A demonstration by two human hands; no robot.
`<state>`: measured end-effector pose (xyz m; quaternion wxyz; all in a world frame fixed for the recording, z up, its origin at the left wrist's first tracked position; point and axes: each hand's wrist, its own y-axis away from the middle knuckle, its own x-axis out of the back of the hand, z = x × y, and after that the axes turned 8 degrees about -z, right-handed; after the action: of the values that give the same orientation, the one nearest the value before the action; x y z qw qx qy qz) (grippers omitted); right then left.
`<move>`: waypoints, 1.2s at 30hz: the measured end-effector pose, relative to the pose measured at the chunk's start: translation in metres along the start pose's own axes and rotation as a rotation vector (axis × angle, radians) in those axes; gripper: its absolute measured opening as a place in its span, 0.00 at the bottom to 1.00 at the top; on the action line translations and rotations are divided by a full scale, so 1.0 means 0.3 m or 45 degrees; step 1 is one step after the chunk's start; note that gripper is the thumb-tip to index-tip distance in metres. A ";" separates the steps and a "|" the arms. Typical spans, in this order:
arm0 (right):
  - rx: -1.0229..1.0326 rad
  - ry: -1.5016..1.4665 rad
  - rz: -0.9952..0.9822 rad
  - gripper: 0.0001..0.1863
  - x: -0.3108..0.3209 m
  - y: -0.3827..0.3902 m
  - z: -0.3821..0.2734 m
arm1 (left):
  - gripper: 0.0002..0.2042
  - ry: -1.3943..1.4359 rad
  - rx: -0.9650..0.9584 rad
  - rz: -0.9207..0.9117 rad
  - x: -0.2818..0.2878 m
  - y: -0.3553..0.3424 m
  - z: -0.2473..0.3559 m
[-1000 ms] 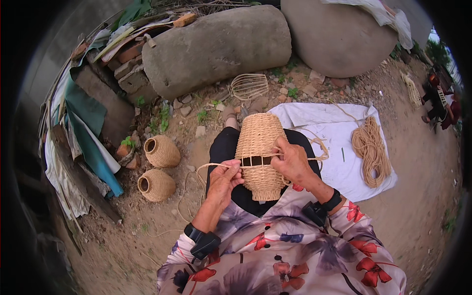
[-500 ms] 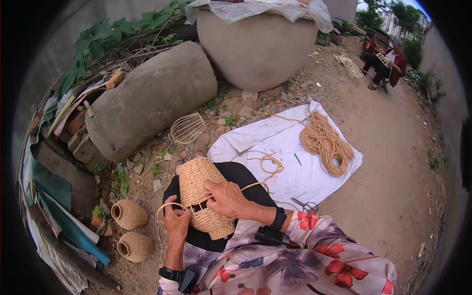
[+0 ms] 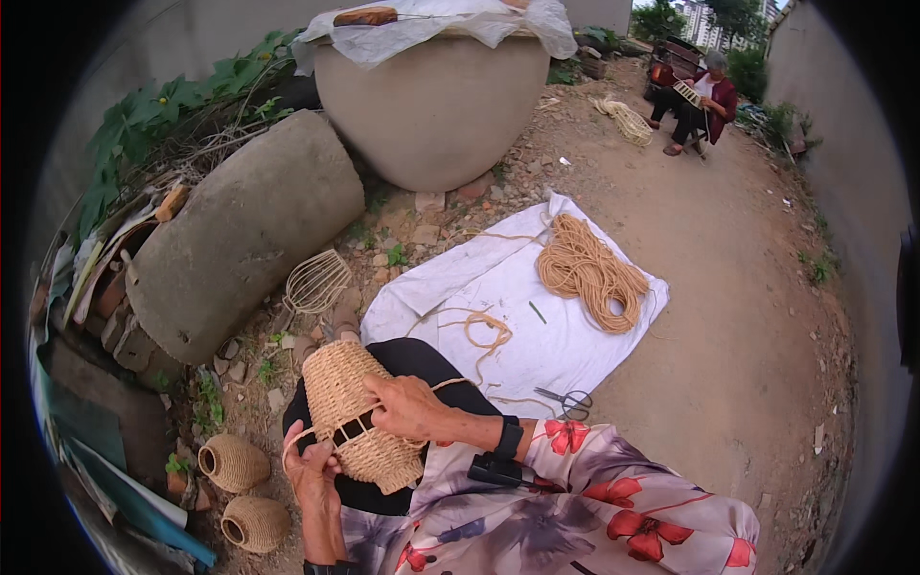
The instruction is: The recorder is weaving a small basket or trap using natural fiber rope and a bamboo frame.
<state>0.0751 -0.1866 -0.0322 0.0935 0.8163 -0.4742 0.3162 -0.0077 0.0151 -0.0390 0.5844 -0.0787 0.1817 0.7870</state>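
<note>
A half-woven straw-coloured basket [image 3: 340,379] lies tilted across my lap, on black cloth. Between its two woven bands is an open gap crossed by bare ribs. My left hand [image 3: 314,477] is closed at the gap's left end, pinching a cord [image 3: 290,447] that bends in a small loop. My right hand [image 3: 412,407] rests over the basket's right side, its fingers closed at the gap's upper edge, where a strand reaches them. More cord trails rightward from behind this hand. The basket's underside and the right fingertips are partly hidden.
A white sheet [image 3: 460,273] holds a coil of cord [image 3: 586,268], loose cord and scissors [image 3: 572,402]. Two small woven pots [image 3: 240,463] stand at left, near a bare rib frame [image 3: 317,285]. Beyond are a concrete cylinder [image 3: 244,225], a large vat [image 3: 431,115] and a seated person [image 3: 704,101].
The view has shifted, so the scene sits further left, with the near things lower. The cord loop by my left hand looks smaller, and the basket's gap shows more openly.
</note>
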 end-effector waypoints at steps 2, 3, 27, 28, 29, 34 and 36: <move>-0.021 0.016 0.057 0.11 0.009 0.002 0.008 | 0.30 0.169 0.073 -0.021 -0.011 -0.005 0.010; -0.106 0.032 0.023 0.10 0.035 0.006 -0.002 | 0.29 0.224 0.134 -0.049 -0.036 -0.011 0.019; -0.116 -0.040 -0.013 0.10 0.031 0.009 0.007 | 0.08 -0.919 -0.367 0.203 0.344 -0.079 -0.059; -0.115 -0.037 -0.014 0.10 0.030 0.011 0.015 | 0.10 -1.295 -0.694 0.211 0.352 -0.084 -0.072; -0.090 -0.034 0.013 0.10 0.028 0.012 0.030 | 0.10 -1.135 -0.221 0.131 0.291 -0.050 -0.006; -0.102 -0.082 0.006 0.11 0.046 0.032 0.032 | 0.09 -0.385 0.129 -0.031 0.287 -0.035 0.010; -0.093 -0.060 -0.036 0.11 0.061 0.049 0.051 | 0.11 0.074 0.266 -0.265 0.212 -0.023 0.070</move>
<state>0.0758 -0.2144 -0.0354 0.1165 0.8262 -0.4759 0.2780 -0.0187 0.0814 -0.0422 0.6623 -0.0586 0.2702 0.6963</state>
